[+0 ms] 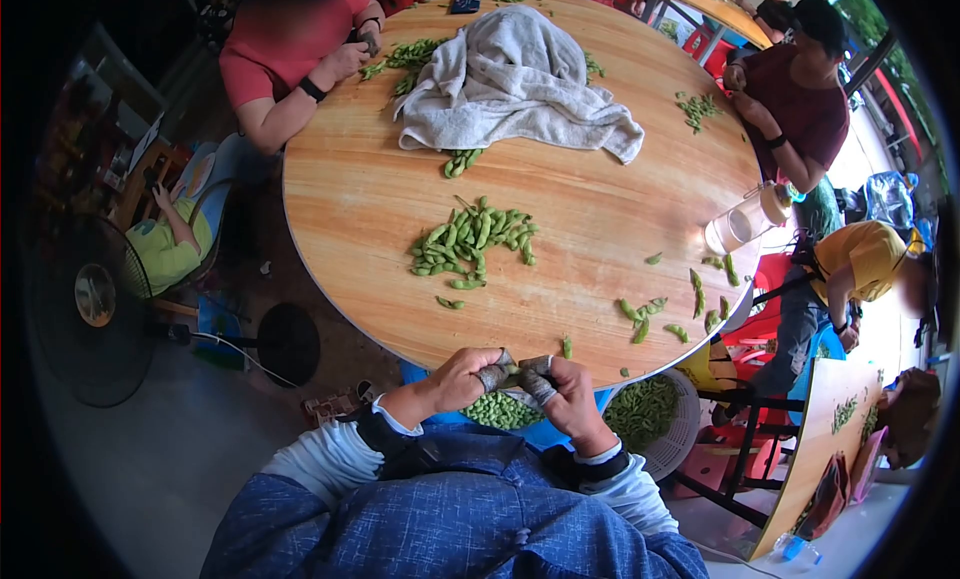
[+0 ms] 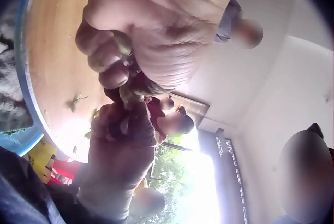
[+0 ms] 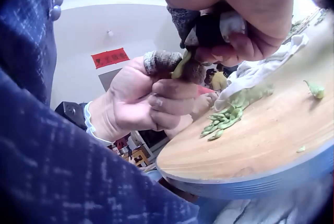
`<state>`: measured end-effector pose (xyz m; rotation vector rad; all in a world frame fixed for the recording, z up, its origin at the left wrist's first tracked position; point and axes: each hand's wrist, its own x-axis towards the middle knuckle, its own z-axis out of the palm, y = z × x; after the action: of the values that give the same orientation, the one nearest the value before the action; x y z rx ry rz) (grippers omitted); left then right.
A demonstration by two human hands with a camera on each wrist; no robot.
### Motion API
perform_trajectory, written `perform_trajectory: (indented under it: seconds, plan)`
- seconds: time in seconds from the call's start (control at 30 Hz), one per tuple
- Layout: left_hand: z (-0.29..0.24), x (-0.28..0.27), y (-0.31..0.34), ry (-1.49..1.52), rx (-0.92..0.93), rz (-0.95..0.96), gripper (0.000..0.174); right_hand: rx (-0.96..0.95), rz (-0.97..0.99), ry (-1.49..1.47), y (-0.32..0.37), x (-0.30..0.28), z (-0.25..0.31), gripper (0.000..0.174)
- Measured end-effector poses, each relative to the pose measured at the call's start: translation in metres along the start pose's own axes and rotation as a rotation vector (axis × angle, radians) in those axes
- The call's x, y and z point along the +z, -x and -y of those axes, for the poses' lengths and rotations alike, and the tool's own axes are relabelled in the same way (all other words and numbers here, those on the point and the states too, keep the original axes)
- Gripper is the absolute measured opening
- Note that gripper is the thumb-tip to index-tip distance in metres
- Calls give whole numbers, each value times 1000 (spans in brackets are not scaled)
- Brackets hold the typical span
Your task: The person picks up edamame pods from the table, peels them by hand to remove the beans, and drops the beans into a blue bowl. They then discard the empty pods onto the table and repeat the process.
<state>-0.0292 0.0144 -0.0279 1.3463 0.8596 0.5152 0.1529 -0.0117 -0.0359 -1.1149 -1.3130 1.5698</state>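
At the near rim of a round, blue-edged wooden desk (image 1: 600,219), two hands work one green pod.

A rumpled grey towel (image 1: 515,79) lies on the smooth grain at the far side, with a loose pile of green bean pods (image 1: 475,241) at the middle. The left hand (image 1: 462,377) and right hand (image 1: 565,391), fingertips bound in rough grey wraps (image 1: 492,377), both pinch a single curved pod (image 3: 181,66) just off the desk's edge. Writing on a red wall sign (image 3: 110,57) is unreadable.
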Motion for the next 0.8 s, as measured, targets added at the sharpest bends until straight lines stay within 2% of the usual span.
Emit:
perform_trajectory:
  seconds: [0.1,0.2,0.37,0.47,0.57,0.67,0.8]
  plan:
    - [4,2,2,35,-52,-65,8,89,13,-172,1,-8,2,10]
    - [-1,-3,3,202,50,83,8,183,61,-410,1,-12,-3,16]
    - [-13,4,0,401,67,149,11,410,173,-864,-3,-10,-16,17]
    - [-11,1,1,420,-11,108,12,315,140,-844,-5,-9,-16,17]
    - [-10,-3,0,366,-69,56,10,139,43,-423,-3,-9,-2,15]
    - [-8,-2,-1,415,-132,16,10,5,62,-7,-1,-4,20,12]
    - [-8,5,-1,550,-129,-35,13,-139,51,184,-1,-3,17,12]
